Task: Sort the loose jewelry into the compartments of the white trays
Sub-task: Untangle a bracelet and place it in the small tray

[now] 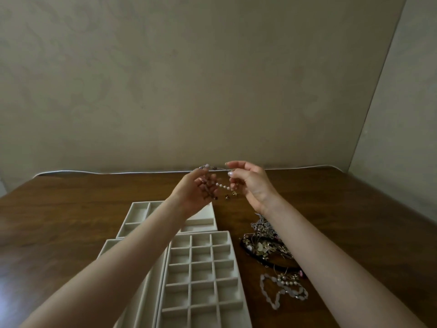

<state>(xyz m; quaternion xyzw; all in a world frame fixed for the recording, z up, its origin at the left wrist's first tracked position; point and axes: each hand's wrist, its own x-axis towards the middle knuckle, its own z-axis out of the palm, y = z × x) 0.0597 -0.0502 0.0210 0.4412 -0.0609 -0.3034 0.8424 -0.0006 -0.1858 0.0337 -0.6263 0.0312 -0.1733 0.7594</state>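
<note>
Both hands are raised above the far part of the wooden table. My left hand (194, 192) grips a tangle of beaded strands (209, 185). My right hand (250, 183) pinches the other end, and a short run of white pearls (223, 185) hangs between the two hands. Below lie white trays: a grid tray of small compartments (238, 275), a tray with larger compartments (137, 213) beyond it, and a long-slot tray (106, 246) partly hidden by my left forearm. A pile of loose jewelry (262, 245) lies on the table under my right forearm.
A pale pink beaded necklace (276, 297) and a pearl piece (287, 281) lie near the front right of the trays. A dark band (276, 265) curls under the pile. A beige wall (212, 79) rises right behind the table's far edge.
</note>
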